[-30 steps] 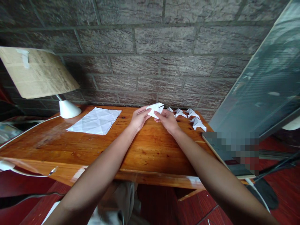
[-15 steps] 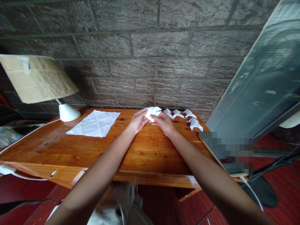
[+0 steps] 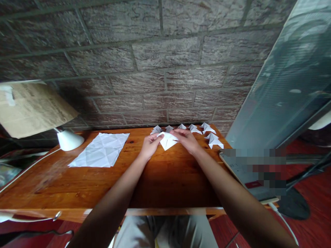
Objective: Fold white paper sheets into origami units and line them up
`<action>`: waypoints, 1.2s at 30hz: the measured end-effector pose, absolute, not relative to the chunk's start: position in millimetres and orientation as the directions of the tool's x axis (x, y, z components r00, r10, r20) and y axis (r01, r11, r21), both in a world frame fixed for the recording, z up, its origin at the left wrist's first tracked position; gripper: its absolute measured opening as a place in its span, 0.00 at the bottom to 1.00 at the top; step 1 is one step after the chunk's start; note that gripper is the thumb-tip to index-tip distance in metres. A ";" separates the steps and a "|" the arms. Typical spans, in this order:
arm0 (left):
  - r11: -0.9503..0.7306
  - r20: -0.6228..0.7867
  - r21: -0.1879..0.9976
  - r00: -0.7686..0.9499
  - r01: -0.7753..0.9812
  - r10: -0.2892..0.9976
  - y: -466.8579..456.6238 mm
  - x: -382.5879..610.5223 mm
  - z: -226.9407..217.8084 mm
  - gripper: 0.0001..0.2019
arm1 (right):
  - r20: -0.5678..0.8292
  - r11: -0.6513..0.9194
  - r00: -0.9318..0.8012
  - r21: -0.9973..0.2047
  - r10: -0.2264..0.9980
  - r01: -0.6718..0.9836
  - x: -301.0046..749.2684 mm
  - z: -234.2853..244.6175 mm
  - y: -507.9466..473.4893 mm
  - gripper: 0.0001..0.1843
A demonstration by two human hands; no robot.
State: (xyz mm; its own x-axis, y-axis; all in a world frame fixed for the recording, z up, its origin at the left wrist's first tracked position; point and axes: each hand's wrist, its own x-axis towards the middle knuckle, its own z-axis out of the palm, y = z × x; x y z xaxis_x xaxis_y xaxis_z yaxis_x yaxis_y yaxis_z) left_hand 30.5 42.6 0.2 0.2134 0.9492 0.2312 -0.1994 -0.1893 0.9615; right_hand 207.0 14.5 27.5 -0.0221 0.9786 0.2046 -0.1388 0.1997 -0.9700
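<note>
Both of my hands hold one folded white paper piece (image 3: 167, 140) just above the far middle of the wooden table (image 3: 160, 175). My left hand (image 3: 149, 146) pinches its left edge and my right hand (image 3: 186, 140) pinches its right edge, fingers closed on the paper. Behind it, along the wall, stands a row of several small folded paper shapes (image 3: 192, 129). A creased white sheet (image 3: 100, 154) lies flat on the table to the left.
A white lamp base (image 3: 69, 140) with a cardboard shade (image 3: 28, 106) stands at the table's far left. A brick wall (image 3: 144, 69) rises behind. A large leaning panel (image 3: 287, 86) and a flat board (image 3: 248, 172) border the right side.
The paper piece has come down toward the table and nearer to me, in both hands. The view has tilted, showing more folded shapes along the wall.
</note>
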 end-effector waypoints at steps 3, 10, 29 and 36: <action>-0.213 0.247 0.965 0.270 -0.150 0.931 39.3 34.5 -4.2 0.16 | 0.174 0.165 -0.047 -0.975 0.984 -0.152 206.5 21.0 13.2 0.15; -0.174 0.222 0.967 0.282 -0.188 0.933 29.4 42.7 -1.1 0.17 | 0.084 0.078 -0.029 -0.981 0.996 -0.176 209.6 19.3 6.3 0.16; -0.302 0.307 0.951 0.345 -0.068 0.887 22.0 44.3 7.2 0.20 | -0.044 -0.060 -0.201 -0.995 0.979 -0.074 221.6 24.2 5.6 0.20; -0.129 0.186 0.971 0.301 -0.201 0.935 26.0 50.6 -0.2 0.19 | 0.272 0.292 -0.148 -0.946 0.951 0.142 219.0 19.3 11.4 0.19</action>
